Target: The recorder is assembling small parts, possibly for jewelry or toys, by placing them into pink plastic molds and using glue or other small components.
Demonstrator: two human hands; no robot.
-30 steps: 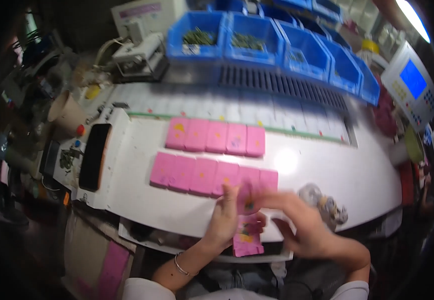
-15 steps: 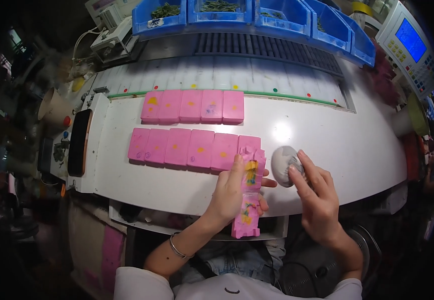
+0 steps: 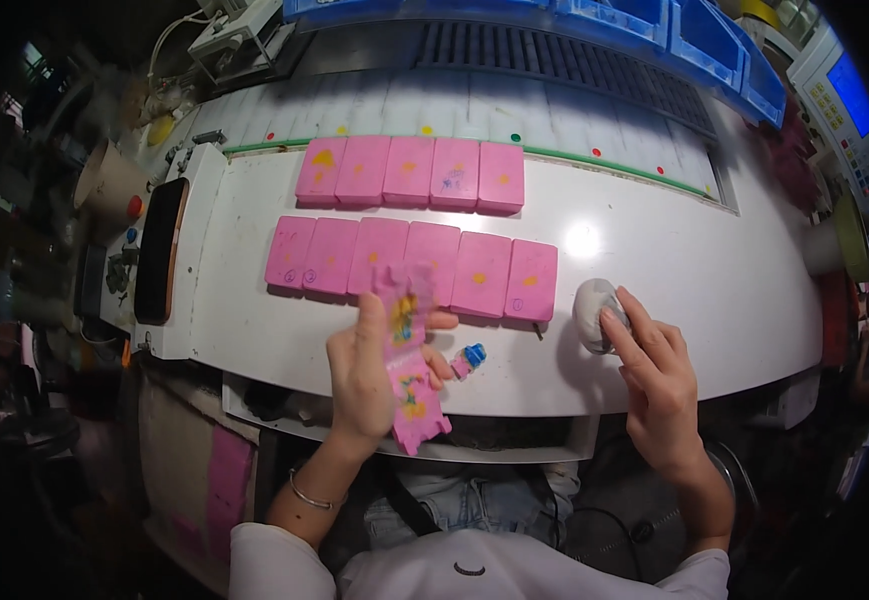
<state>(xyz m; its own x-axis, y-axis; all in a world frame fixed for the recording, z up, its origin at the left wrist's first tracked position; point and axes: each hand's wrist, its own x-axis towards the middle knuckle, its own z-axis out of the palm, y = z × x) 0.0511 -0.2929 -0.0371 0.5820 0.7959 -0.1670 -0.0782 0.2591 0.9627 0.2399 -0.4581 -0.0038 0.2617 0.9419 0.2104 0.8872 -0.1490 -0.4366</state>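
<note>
- White worktop [image 3: 254,330] carries pink blocks [image 3: 434,265].
- Left hand [image 3: 369,370], fingers clamped on a pink strip [image 3: 409,385], below the blocks.
- Right hand [image 3: 659,385], fingers together touching a grey lump [image 3: 590,310], right of the blocks.

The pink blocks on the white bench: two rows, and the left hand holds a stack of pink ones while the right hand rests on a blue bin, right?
Not quite. The head view shows the right hand touching a small grey-white lump on the white bench, not a blue bin. The two rows of pink blocks and the left hand holding the pink stack are correct.
</note>
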